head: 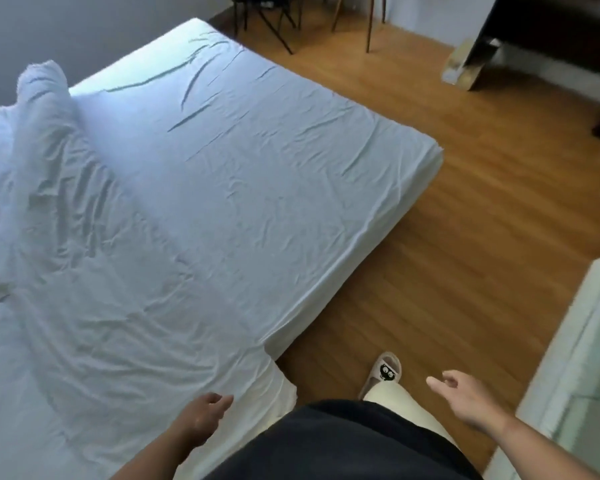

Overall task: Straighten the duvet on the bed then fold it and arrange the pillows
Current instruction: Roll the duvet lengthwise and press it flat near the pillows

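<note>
You wear a dark garment (343, 441), a cream trouser leg (395, 398) and, just beside the bed (257, 168), a white slipper (383, 370) marked with a black cartoon face.

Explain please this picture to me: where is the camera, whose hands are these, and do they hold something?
There is no machine here. A person wears one wide camera on the head, looking forward and down, so you see their own arms. The left hand hangs near the corner of the bed, fingers loosely curled; the right hand is spread over the wooden floor. Neither holds anything. A wrinkled white duvet covers the bed, with a bunched white heap at the far left. Below, one foot wears a slipper.
</note>
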